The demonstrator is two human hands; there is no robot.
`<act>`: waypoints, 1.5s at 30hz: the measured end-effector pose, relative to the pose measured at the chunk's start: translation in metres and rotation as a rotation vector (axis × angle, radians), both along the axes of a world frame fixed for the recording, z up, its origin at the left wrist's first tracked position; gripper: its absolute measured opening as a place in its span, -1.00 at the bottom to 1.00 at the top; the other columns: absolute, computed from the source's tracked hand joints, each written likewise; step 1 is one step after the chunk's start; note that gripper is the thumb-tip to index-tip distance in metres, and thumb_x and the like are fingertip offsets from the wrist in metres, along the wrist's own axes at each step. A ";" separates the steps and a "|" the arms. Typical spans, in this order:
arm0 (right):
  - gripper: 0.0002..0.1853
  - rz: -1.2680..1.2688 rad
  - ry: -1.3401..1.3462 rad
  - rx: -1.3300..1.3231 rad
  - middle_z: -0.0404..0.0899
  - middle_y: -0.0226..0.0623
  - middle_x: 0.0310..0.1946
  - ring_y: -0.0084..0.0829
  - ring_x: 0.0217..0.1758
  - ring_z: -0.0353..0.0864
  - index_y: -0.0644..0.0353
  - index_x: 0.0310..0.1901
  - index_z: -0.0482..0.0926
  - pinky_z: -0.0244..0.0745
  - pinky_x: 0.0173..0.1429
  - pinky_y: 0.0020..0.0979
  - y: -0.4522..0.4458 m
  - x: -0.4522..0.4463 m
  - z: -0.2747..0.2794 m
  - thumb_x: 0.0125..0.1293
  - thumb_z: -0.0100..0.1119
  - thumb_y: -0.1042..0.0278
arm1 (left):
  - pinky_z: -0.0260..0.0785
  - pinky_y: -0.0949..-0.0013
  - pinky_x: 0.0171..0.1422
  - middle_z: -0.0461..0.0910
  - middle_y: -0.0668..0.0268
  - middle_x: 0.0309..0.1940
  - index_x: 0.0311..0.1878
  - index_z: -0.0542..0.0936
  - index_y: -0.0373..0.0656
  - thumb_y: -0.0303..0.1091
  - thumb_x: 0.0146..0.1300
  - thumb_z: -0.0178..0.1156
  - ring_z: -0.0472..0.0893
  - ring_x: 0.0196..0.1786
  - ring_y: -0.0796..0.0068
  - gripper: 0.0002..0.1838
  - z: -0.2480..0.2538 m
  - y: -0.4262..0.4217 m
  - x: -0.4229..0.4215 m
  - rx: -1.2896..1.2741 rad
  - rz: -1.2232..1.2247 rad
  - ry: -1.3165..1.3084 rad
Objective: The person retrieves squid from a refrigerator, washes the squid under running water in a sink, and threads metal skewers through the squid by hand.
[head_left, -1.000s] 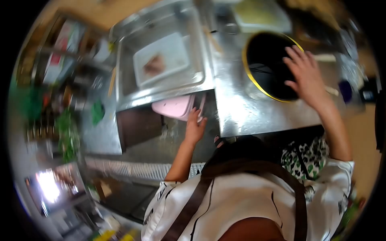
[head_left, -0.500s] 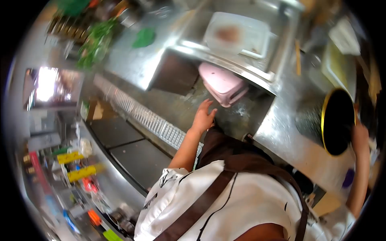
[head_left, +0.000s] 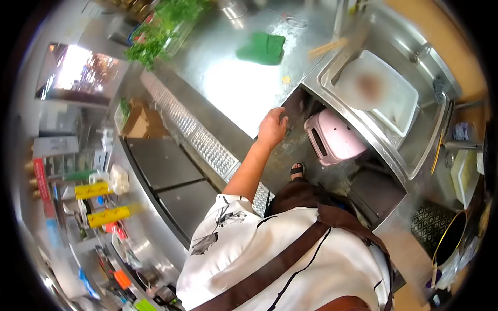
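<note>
My left hand (head_left: 272, 127) hangs in the air with relaxed, slightly bent fingers, holding nothing. It is nearest to the edge of the steel counter (head_left: 207, 67), and to the pink plastic stool (head_left: 337, 137) on the floor under the sink. A folded green cloth (head_left: 262, 49) lies on that counter. My right hand is out of view. On the worktop at the lower right, a black patterned bin with a gold rim (head_left: 434, 228) stands with no hand visible on it.
A steel sink (head_left: 436, 140) holds a white plastic tub (head_left: 399, 98). Leafy greens (head_left: 171, 26) sit at the counter's back. A ridged metal floor grate (head_left: 212, 150) runs beside dark cabinet doors (head_left: 166, 160). A cardboard box (head_left: 142, 120) and a sandalled foot (head_left: 297, 170) also show.
My view has turned, so the counter, sink and stool sit differently in it. My right hand, earlier at the bin's rim, has left view. My left hand remains raised and holds nothing.
</note>
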State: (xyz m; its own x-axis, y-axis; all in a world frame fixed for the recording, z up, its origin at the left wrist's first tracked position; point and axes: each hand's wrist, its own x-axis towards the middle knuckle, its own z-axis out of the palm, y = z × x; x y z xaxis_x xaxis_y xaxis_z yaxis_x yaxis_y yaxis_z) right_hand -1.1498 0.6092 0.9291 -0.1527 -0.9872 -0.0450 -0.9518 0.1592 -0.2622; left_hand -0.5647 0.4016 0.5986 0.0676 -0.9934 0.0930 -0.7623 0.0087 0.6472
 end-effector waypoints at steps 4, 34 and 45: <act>-0.89 -0.376 -0.831 0.263 0.20 -0.66 -0.68 -0.78 -0.68 0.11 0.10 -0.33 0.48 0.00 -0.62 -0.68 -0.106 0.150 -0.127 0.20 0.06 0.28 | 0.38 0.37 -0.09 0.50 0.12 -0.09 -0.03 0.44 -0.28 -0.35 0.14 0.10 0.55 -0.13 0.30 -0.67 0.018 -0.034 -0.024 0.116 -0.051 0.440; -0.71 -0.777 -1.342 0.319 0.41 -0.41 -0.63 -0.67 -0.74 0.27 0.23 -0.05 0.43 0.20 -0.65 -0.64 -0.255 0.175 -0.314 0.33 -0.13 0.24 | 0.23 0.17 0.14 0.39 -0.10 -0.03 -0.01 0.38 -0.37 -0.50 0.02 0.09 0.38 0.05 -0.03 -0.60 0.000 -0.250 -0.146 -0.236 -0.501 -0.083; -0.71 -0.965 -1.333 0.056 0.37 -0.47 -0.66 -0.71 -0.74 0.19 0.24 -0.02 0.39 0.08 -0.68 -0.67 -0.206 0.158 -0.326 0.31 -0.08 0.28 | 0.35 0.19 -0.05 0.51 0.14 -0.39 -0.21 0.51 -0.16 -0.46 -0.06 0.15 0.49 -0.33 0.18 -0.74 0.011 -0.297 -0.358 0.436 -1.513 -0.912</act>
